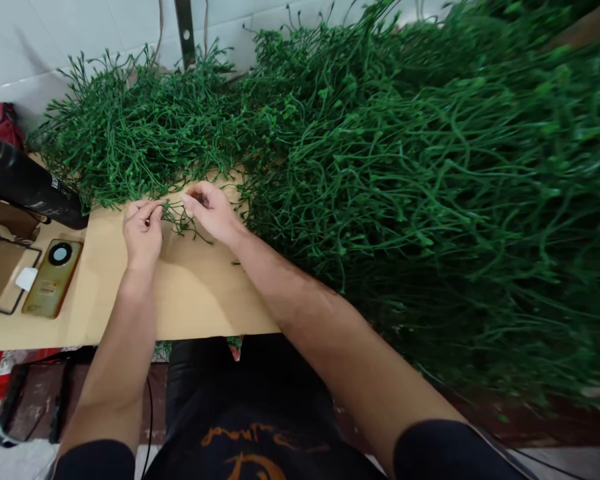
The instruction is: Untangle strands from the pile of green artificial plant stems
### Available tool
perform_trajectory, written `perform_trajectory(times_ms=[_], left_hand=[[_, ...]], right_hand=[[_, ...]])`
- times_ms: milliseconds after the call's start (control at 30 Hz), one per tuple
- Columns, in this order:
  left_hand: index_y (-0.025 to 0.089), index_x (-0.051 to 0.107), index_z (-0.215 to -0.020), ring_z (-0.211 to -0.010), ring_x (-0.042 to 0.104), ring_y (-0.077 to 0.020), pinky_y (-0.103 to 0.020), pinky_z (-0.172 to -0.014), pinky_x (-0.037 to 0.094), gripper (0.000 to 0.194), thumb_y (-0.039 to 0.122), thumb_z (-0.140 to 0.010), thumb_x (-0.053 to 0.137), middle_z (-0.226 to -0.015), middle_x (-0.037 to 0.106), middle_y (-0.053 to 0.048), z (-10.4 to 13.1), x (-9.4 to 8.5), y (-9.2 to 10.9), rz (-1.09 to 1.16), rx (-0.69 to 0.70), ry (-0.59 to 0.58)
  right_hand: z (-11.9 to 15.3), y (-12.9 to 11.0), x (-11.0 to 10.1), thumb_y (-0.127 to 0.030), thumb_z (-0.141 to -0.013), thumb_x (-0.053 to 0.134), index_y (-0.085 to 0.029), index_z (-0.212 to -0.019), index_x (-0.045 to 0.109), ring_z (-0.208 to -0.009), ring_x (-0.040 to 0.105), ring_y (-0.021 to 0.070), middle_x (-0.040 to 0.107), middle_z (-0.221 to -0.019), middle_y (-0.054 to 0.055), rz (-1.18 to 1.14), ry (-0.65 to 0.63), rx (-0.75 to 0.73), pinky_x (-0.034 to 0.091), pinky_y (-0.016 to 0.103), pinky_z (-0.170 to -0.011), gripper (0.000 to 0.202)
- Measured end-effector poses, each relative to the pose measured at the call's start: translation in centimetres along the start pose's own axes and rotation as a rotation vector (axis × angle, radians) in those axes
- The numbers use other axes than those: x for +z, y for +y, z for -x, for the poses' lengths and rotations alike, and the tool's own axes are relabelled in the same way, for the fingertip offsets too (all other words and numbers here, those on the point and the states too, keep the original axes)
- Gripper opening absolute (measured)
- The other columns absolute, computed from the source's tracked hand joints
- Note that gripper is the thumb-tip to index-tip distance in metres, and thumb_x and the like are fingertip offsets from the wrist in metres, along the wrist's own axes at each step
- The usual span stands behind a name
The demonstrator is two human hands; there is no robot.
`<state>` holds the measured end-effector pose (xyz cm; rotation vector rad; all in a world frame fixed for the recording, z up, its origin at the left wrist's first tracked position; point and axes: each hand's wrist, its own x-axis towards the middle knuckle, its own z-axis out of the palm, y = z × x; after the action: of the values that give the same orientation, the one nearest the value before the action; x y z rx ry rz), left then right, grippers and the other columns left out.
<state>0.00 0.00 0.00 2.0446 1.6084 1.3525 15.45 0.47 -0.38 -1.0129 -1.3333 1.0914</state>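
At left fingertips [157,213], green sprigs [181,221]

Right of the phone [53,280], a hand could pass over the board [105,267] up to the left hand [143,233]. Beyond the phone, the bottle [35,183] bars the way; farther right, stems [380,173] do.

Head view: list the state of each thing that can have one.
Left hand, pinching a green sprig
Right hand, fingers curled; grip unclear
Left green heap, loosely piled
Right green heap, larger, tangled
Phone, lying camera side up
Black bottle, upper end out of frame
Tabletop, partly covered
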Motion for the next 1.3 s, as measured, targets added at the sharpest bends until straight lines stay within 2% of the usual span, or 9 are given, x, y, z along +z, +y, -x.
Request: perform_trajectory(times_ms=[67, 167, 333, 500, 633, 767, 867, 1067, 1300], left_hand=[[0.019, 0.073, -0.088, -0.090, 0.055, -0.0156, -0.029, -0.084, 0.046, 0.020, 0.023, -0.082, 0.054, -0.089, 0.059, -0.004, 0.1, 0.1, 0.2, -0.016, 0.002, 0.022], [0.019, 0.073, -0.087, -0.091, 0.054, -0.0162, -0.030, -0.086, 0.045, 0.018, 0.023, -0.082, 0.056, -0.088, 0.056, -0.004, 0.2, 0.2, 0.2, -0.028, 0.020, 0.045], [0.017, 0.073, -0.086, -0.087, 0.055, -0.0163, -0.030, -0.083, 0.045, 0.018, 0.024, -0.082, 0.056, -0.086, 0.057, -0.005, 0.4, 0.4, 0.1, 0.018, 0.032, 0.022], [0.016, 0.070, -0.084, -0.079, 0.055, -0.0148, -0.028, -0.078, 0.046, 0.019, 0.027, -0.083, 0.054, -0.078, 0.060, -0.003, 0.3, 0.7, -0.1, -0.007, 0.020, -0.062], [0.017, 0.069, -0.085, -0.084, 0.054, -0.0155, -0.028, -0.078, 0.045, 0.021, 0.031, -0.084, 0.054, -0.085, 0.058, -0.005, 0.2, 0.6, -0.3, -0.065, 0.044, -0.023], [0.018, 0.065, -0.095, -0.095, 0.051, -0.0175, -0.031, -0.085, 0.044, 0.023, 0.035, -0.084, 0.055, -0.097, 0.053, -0.006, 0.3, 0.2, 0.0, -0.095, 0.091, 0.040], [0.018, 0.062, -0.100, -0.095, 0.050, -0.0177, -0.032, -0.085, 0.044, 0.028, 0.037, -0.081, 0.060, -0.099, 0.050, -0.006, 0.3, 0.1, 0.2, -0.097, 0.120, 0.032], [0.018, 0.066, -0.092, -0.080, 0.051, -0.0144, -0.027, -0.075, 0.045, 0.021, 0.033, -0.081, 0.058, -0.086, 0.054, -0.004, 0.2, 0.5, 0.2, -0.070, 0.142, -0.064], [0.016, 0.066, -0.086, -0.076, 0.053, -0.0145, -0.027, -0.073, 0.043, 0.018, 0.029, -0.083, 0.053, -0.081, 0.057, -0.003, -0.2, 0.1, -0.6, -0.071, 0.045, -0.008]], right_hand=[[0.1, 0.1, 0.0, -0.045, -0.079, 0.061, -0.017, -0.087, 0.050, -0.065, 0.045, 0.0082, 0.050, -0.073, -0.002, 0.015, -0.046, 0.010, 0.041, 0.023, -0.064, 0.031], [0.3, 0.2, 0.0, -0.039, -0.076, 0.065, -0.016, -0.092, 0.053, -0.065, 0.045, 0.0085, 0.050, -0.076, -0.001, 0.116, -0.134, -0.002, 0.042, 0.024, -0.065, 0.031], [0.4, 0.0, 0.0, -0.022, -0.075, 0.064, -0.014, -0.073, 0.055, -0.071, 0.045, 0.0092, 0.046, -0.075, 0.000, 0.317, -0.107, -0.052, 0.040, 0.025, -0.069, 0.012], [0.2, -0.6, -0.3, -0.018, -0.083, 0.054, -0.016, -0.067, 0.047, -0.057, 0.040, 0.0065, 0.043, -0.060, -0.005, 0.090, -0.143, 0.065, 0.035, 0.022, -0.059, 0.018], [0.3, -0.6, -0.2, -0.027, -0.086, 0.053, -0.016, -0.068, 0.047, -0.051, 0.038, 0.0046, 0.044, -0.057, -0.006, -0.121, -0.161, 0.136, 0.034, 0.021, -0.053, 0.022], [0.2, -0.6, -0.2, -0.044, -0.082, 0.059, -0.017, -0.066, 0.045, -0.052, 0.031, 0.0047, 0.033, -0.055, -0.006, -0.183, -0.056, 0.096, 0.028, 0.020, -0.050, 0.034], [0.0, -0.7, -0.5, -0.052, -0.078, 0.060, -0.018, -0.063, 0.042, -0.055, 0.031, 0.0047, 0.032, -0.058, -0.006, -0.206, 0.041, 0.084, 0.028, 0.020, -0.051, 0.042], [-0.3, -0.8, -0.8, -0.055, -0.081, 0.054, -0.018, -0.063, 0.038, -0.055, 0.030, 0.0052, 0.029, -0.058, -0.005, -0.137, 0.182, 0.083, 0.029, 0.021, -0.053, 0.044], [-0.5, -0.7, -1.1, -0.054, -0.081, 0.055, -0.018, -0.065, 0.042, -0.055, 0.028, 0.0059, 0.028, -0.056, -0.005, 0.048, 0.209, -0.009, 0.022, 0.023, -0.052, 0.040]])
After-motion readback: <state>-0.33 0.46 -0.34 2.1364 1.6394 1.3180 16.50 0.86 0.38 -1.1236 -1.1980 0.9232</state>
